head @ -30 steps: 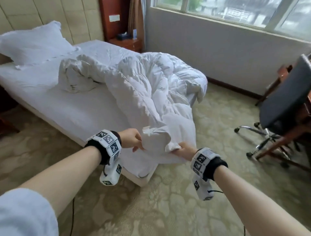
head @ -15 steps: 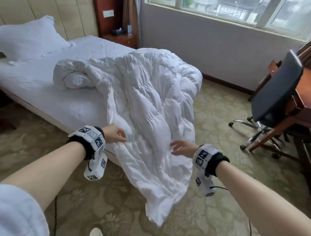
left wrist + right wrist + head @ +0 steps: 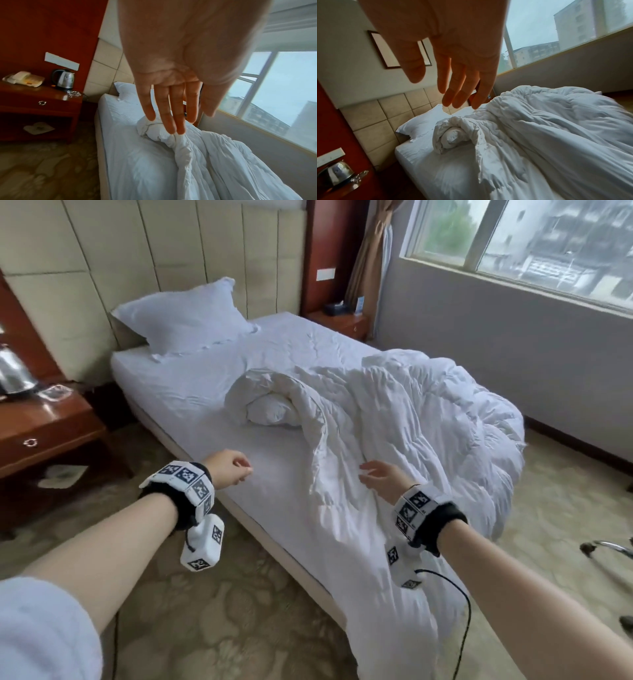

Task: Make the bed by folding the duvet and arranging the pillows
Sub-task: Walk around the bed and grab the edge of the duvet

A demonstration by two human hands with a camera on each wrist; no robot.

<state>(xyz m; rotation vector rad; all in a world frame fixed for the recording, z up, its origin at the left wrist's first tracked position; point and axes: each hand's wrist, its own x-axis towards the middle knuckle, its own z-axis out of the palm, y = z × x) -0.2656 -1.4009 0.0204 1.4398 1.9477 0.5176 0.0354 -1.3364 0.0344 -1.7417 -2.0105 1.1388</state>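
The duvet point(image 3: 394, 440) lies crumpled across the foot half of the bed point(image 3: 191, 392), one edge spilling floorward; the pillow point(image 3: 185, 316) sits at the headboard. Both the left hand point(image 3: 227, 470) and right hand point(image 3: 383, 479) hover released, holding nothing. Unsupported, the hanging edge could drag more duvet onto the carpet.

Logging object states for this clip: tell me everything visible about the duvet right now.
The duvet is white, puffy and quilted, looking like soft cotton, heavily creased. It lies unfolded in a crumpled heap over the foot half of the bed, one end twisted into a loose roll near the middle, its near edge spilling over the bed's side toward the carpet. It stops well short of the pillow. Neither hand grips it; the right hand hovers open at its surface, contact unclear.
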